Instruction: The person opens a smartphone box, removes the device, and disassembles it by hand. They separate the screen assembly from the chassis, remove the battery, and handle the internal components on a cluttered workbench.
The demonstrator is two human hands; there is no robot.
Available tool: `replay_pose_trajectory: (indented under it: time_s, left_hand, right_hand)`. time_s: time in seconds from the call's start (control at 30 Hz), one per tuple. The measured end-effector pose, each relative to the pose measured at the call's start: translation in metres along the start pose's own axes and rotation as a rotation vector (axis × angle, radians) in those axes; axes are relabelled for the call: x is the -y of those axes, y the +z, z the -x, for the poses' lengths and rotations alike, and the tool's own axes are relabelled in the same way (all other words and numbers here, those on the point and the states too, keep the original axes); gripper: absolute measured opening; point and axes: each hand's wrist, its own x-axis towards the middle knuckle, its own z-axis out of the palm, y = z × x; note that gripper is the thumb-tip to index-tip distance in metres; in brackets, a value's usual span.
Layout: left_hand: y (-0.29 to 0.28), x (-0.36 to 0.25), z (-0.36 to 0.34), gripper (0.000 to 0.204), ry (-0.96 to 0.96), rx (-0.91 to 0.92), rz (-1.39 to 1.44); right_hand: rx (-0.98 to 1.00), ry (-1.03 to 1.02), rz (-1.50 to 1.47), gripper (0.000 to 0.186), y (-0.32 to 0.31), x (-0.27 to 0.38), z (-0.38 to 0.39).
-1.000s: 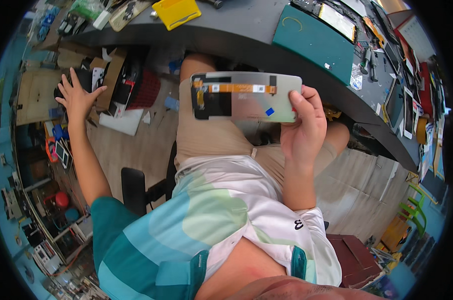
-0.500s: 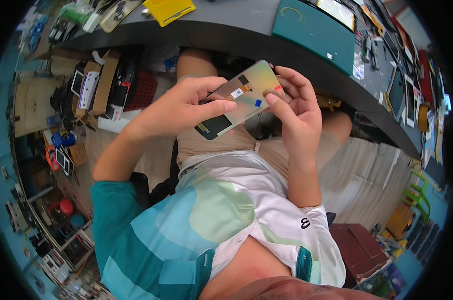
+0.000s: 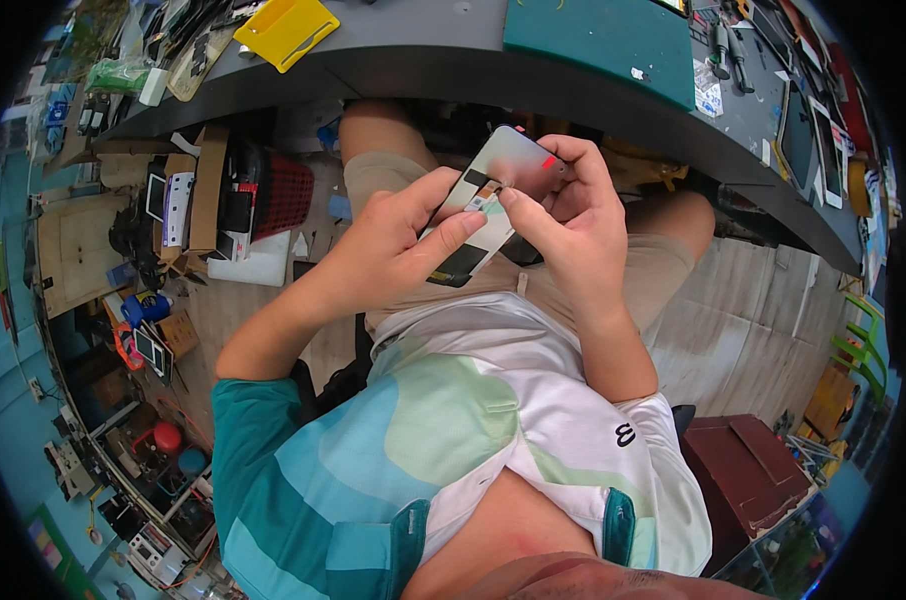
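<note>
Above my lap, both hands hold a thin phone screen panel (image 3: 509,152), seen from its back, with a silvery top, a dark lower part, a flex cable and a small red tab near the top. It is tilted, top end toward the right. My left hand (image 3: 393,240) is closed on its left edge, thumb over the lower part. My right hand (image 3: 568,225) is closed round the right side, its thumb tip at the flex cable near the middle. The undersides of the panel and some fingertips are hidden.
The grey desk (image 3: 413,30) carries a teal mat (image 3: 598,55), a yellow plastic piece (image 3: 283,30), screwdrivers (image 3: 733,55) and phones (image 3: 825,150). Cardboard boxes (image 3: 208,190) and a red basket (image 3: 285,195) stand under it at left. A green chair (image 3: 861,350) is at right.
My left hand came in from the far left, where its fingers were spread, and took hold of the panel. The panel turned from level to steeply tilted. My right thumb moved onto its middle.
</note>
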Motion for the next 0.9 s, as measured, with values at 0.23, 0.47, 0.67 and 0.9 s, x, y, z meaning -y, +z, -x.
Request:
replay_pose_trajectory:
  time_s: [0.23,0.47,0.67,0.9]
  left_hand:
    - [0.0,0.007,0.0,0.024,-0.001,0.018,0.018]
    - [0.009,0.014,-0.005,0.026,0.153,-0.102,-0.034]
    - [0.023,0.026,-0.006,0.035,0.406,-0.303,-0.261]
    - [0.025,0.033,-0.011,0.04,0.645,-0.385,-0.431]
  right_hand:
    - [0.046,-0.036,-0.073,0.049,-0.002,-0.003,0.003]
    - [-0.034,-0.155,-0.063,0.066,0.001,-0.007,0.003]
    - [-0.204,-0.629,0.423,0.054,-0.002,-0.018,-0.001]
    - [-0.141,-0.538,0.373,0.02,0.008,-0.014,0.017]
